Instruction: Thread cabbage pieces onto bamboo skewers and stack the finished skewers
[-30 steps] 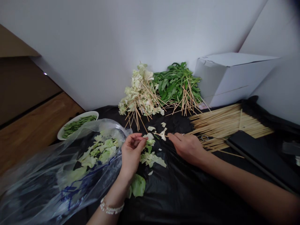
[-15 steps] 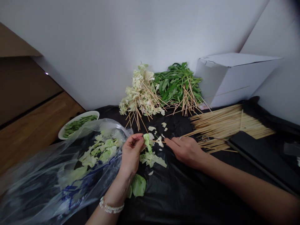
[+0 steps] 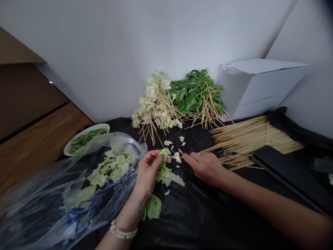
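Observation:
My left hand pinches a pale green cabbage leaf piece between thumb and fingers. Facing it, my right hand is closed on a thin bamboo skewer, whose other end reaches the leaf at my left fingertips. Whether the tip passes through the leaf is too small to tell. Below the skewer lie loose cabbage pieces on black plastic sheeting. A larger green leaf rests beside my left wrist. To the left, a clear plastic bag holds more torn cabbage.
Skewered cabbage and skewered leafy greens are heaped against the wall. Many bare skewers lie at right, near scissors and a black flat case. A white box stands behind. A white bowl holds green beans.
My left hand has shifted slightly right, toward my right hand, and the leaf piece is now folded up more at its fingertips. My right hand has barely moved.

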Available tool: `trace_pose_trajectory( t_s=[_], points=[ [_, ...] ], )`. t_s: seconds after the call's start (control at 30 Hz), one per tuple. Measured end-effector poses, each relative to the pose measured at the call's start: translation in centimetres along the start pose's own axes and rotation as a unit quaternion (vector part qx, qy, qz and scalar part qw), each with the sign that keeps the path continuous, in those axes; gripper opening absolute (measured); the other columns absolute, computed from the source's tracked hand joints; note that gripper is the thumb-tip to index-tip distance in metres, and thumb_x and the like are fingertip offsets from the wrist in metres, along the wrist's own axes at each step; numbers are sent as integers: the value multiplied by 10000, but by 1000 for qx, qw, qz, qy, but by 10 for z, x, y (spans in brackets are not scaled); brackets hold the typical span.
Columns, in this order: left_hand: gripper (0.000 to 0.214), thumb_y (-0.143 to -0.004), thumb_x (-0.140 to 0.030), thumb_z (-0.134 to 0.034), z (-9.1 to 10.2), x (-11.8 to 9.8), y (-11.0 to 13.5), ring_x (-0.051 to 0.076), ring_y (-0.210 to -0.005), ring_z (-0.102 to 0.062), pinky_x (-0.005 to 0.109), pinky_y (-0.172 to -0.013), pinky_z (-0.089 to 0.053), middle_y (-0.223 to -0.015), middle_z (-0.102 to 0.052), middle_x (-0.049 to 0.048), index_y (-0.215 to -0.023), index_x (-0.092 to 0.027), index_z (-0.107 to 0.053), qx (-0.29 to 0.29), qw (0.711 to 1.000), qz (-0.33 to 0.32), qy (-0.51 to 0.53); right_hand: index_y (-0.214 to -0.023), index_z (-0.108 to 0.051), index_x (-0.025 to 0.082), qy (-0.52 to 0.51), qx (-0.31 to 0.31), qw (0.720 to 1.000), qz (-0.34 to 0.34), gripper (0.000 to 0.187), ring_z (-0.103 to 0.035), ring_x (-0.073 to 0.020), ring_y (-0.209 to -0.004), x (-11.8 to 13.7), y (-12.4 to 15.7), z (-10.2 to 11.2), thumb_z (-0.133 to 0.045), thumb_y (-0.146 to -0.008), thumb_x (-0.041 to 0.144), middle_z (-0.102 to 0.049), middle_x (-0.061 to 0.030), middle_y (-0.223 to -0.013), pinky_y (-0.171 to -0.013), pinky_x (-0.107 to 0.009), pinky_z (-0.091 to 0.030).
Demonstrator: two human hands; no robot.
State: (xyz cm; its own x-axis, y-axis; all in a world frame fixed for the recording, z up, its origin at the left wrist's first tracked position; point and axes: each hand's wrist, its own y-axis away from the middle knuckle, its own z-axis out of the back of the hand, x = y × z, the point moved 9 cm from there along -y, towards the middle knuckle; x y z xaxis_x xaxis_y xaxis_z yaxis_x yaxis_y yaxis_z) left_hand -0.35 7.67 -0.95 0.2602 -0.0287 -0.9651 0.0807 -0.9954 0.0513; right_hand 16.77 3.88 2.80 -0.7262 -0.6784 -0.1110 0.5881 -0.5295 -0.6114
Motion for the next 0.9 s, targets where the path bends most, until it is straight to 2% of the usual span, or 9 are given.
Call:
trace_pose_trajectory(
  t_s=[0.17,0.27,0.37,0.6,0.9],
  points=[
    [261,-628,-261,-859,11,-5,-3,71,-673,-608,162,-653,-475,-733,-673,-29,-815,-169,-701,-36,999,-6,30,-1090,-636,134,6,10,1000,-8,268,-466,-135,-573,-4,1,-2,-463,-889,99,-596,-13,-728,-538,-312,-262],
    [269,-607,-249,-871,7,-7,-2,71,-649,-605,169,-626,-489,-736,-673,-32,-800,-173,-699,-22,998,11,58,-1111,-626,139,9,32,999,-2,274,-477,-131,-580,-3,2,-7,-486,-881,91,-603,-11,-744,-539,-312,-262],
    [278,-604,-244,-875,1,-6,0,70,-607,-605,179,-608,-504,-718,-669,-39,-806,-182,-694,-8,996,34,88,-1133,-610,130,4,43,999,25,289,-495,-132,-597,3,3,-10,-485,-878,80,-612,-14,-761,-542,-309,-275],
    [332,-548,-262,-904,6,-5,-2,92,-609,-650,177,-599,-512,-691,-680,-38,-782,-183,-682,-35,995,30,85,-1180,-574,112,-30,23,994,99,307,-506,-134,-601,20,3,-2,-415,-918,84,-608,-9,-746,-555,-303,-326],
    [321,-570,-273,-891,-3,-1,5,98,-604,-648,188,-591,-521,-690,-679,-28,-787,-166,-680,-16,997,50,55,-1169,-600,125,-67,-22,996,51,301,-514,-121,-605,11,1,5,-403,-942,109,-633,-7,-758,-554,-290,-339]
  ],
)
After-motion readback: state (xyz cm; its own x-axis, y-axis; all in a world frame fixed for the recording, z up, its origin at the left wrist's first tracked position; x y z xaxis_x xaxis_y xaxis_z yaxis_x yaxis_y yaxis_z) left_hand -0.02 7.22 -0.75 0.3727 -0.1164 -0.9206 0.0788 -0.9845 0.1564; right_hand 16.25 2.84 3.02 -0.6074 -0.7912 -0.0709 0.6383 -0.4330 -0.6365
